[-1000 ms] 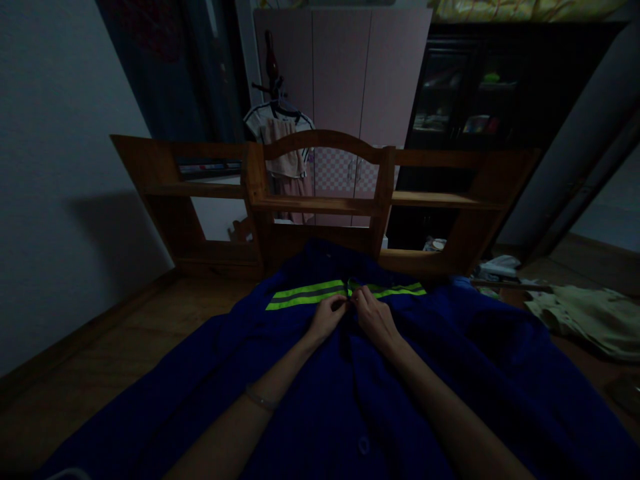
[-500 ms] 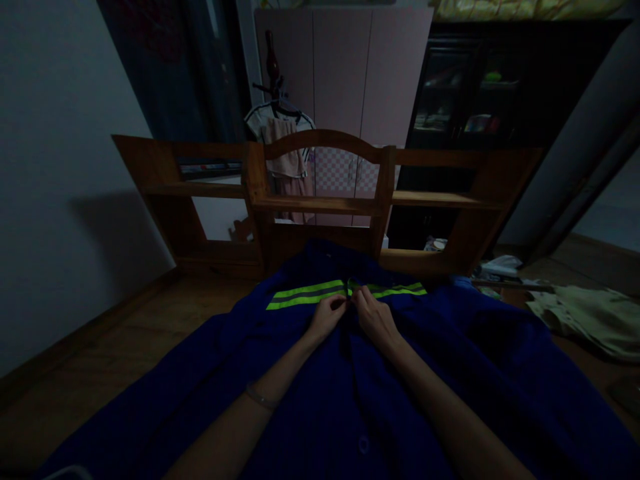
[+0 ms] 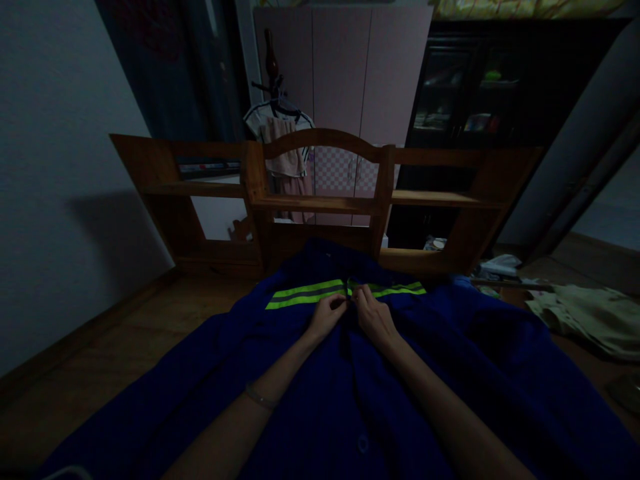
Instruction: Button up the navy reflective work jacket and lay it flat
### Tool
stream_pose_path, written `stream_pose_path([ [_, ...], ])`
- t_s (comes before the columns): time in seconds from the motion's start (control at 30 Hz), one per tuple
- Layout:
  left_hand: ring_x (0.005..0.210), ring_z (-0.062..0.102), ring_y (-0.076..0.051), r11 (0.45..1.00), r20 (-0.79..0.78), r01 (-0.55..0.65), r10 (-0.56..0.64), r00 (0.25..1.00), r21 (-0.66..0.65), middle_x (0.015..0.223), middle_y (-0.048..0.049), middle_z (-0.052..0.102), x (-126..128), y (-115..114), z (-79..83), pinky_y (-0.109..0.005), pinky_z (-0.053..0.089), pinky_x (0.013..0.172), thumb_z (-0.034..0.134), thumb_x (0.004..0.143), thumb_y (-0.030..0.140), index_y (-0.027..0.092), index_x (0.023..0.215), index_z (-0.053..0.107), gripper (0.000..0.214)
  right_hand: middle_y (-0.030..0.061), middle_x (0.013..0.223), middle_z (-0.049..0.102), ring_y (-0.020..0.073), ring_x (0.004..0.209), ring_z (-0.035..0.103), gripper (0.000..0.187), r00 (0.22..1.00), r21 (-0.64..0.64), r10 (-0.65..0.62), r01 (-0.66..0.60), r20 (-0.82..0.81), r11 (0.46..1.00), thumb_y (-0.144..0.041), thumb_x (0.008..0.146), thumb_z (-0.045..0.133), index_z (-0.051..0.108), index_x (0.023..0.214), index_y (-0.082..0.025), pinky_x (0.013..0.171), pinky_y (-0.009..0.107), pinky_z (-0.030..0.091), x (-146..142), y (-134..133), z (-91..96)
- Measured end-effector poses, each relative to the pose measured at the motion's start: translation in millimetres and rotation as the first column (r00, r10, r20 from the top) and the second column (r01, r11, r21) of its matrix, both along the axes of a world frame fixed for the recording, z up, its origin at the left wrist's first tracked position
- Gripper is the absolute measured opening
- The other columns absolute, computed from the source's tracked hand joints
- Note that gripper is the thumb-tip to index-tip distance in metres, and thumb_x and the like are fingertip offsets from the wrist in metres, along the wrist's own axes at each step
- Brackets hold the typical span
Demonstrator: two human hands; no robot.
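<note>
A dark blue work jacket (image 3: 300,393) lies spread over the wooden surface, its collar toward the shelf. Yellow-green reflective strips (image 3: 305,293) with a grey middle band cross its chest. At the front opening, just below the strips, my left hand (image 3: 327,315) pinches the jacket's edge. Close beside it, my right hand (image 3: 373,313) grips the other edge with bent fingers, its fingertips almost touching the left ones. Whatever sits between the fingertips is too small and dark to make out. Lower on the front, a round button (image 3: 363,443) shows.
A wooden shelf unit (image 3: 320,203) stands right behind the collar. Farther back are a pink wardrobe (image 3: 340,80), clothes on a rack (image 3: 285,140) and a dark cabinet (image 3: 465,93). Pale folded cloth (image 3: 590,320) lies at the right, a white wall (image 3: 65,167) rises at the left.
</note>
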State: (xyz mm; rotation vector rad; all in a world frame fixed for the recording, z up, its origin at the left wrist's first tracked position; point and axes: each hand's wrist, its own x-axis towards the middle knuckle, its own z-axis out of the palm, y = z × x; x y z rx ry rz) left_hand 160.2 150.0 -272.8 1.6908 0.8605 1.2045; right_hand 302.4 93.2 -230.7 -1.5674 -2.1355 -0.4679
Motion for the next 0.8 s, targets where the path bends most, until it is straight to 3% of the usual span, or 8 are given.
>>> stream_pose_path([
  [0.27, 0.080, 0.061, -0.017, 0.999, 0.008, -0.035, 0.035, 0.999, 0.008, 0.085, -0.0061, 0.066, 0.7, -1.2, 2.4, -0.027, 0.046, 0.075, 0.060, 0.075, 0.031, 0.013, 0.085, 0.064, 0.021, 0.0081, 0.107, 0.049, 0.0138, 0.077, 0.055, 0.015, 0.998, -0.025, -0.064, 0.064, -0.005, 0.998, -0.014, 0.093, 0.035, 0.046, 0.102, -0.017, 0.049, 0.023, 0.032, 1.2, 0.4, 0.4],
  [0.53, 0.081, 0.061, -0.018, 0.997, -0.021, -0.081, 0.081, 0.996, 0.000, 0.087, -0.0066, 0.066, -0.7, 0.4, -1.7, -0.028, 0.045, 0.075, 0.061, 0.075, 0.036, 0.013, 0.087, 0.065, 0.026, 0.0051, 0.105, 0.052, 0.0128, 0.077, 0.057, 0.014, 0.975, 0.016, -0.109, 0.115, -0.192, 0.993, -0.017, 0.095, 0.034, 0.047, 0.102, -0.019, 0.053, 0.021, 0.035, 6.1, -0.8, 1.5],
  [0.8, 0.077, 0.061, -0.018, 0.995, -0.009, -0.096, 0.095, 0.995, -0.020, 0.085, -0.0074, 0.066, -0.3, 1.4, -1.0, -0.029, 0.047, 0.073, 0.062, 0.073, 0.031, 0.012, 0.089, 0.064, 0.025, 0.0045, 0.107, 0.053, 0.0141, 0.083, 0.058, 0.018, 0.969, 0.020, -0.048, 0.054, -0.242, 0.998, -0.027, 0.093, 0.041, 0.050, 0.107, -0.020, 0.065, 0.021, 0.041, 4.6, -2.1, -1.2],
])
